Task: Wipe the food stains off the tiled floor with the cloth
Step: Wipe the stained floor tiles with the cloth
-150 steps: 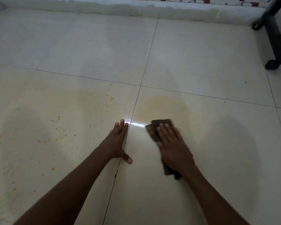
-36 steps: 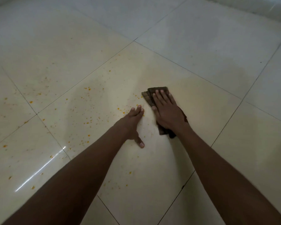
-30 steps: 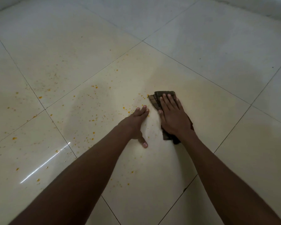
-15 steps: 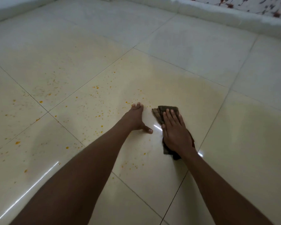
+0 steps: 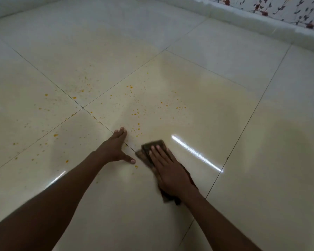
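A folded dark brown cloth [image 5: 146, 149] lies flat on the glossy cream tiled floor [image 5: 198, 98]. My right hand [image 5: 168, 173] presses on it with straight fingers, covering most of it. My left hand [image 5: 114, 148] rests flat on the floor just left of the cloth, fingers straight and thumb spread toward it. Small orange food stains [image 5: 136, 113] speckle the tiles ahead of and to the left of both hands, with one speck near my left thumb. A faint yellowish smear [image 5: 203, 95] spreads over the tile beyond the cloth.
A pale raised skirting [image 5: 243, 20] runs along the far edge of the floor, with floral-patterned wall [image 5: 286, 9] above it at the top right. Bright light streaks [image 5: 196, 153] reflect on the tile to the right of the cloth.
My right hand has slid the cloth back toward me. My left hand has shifted left across the grout line. The view has swung, so the far wall shows more.
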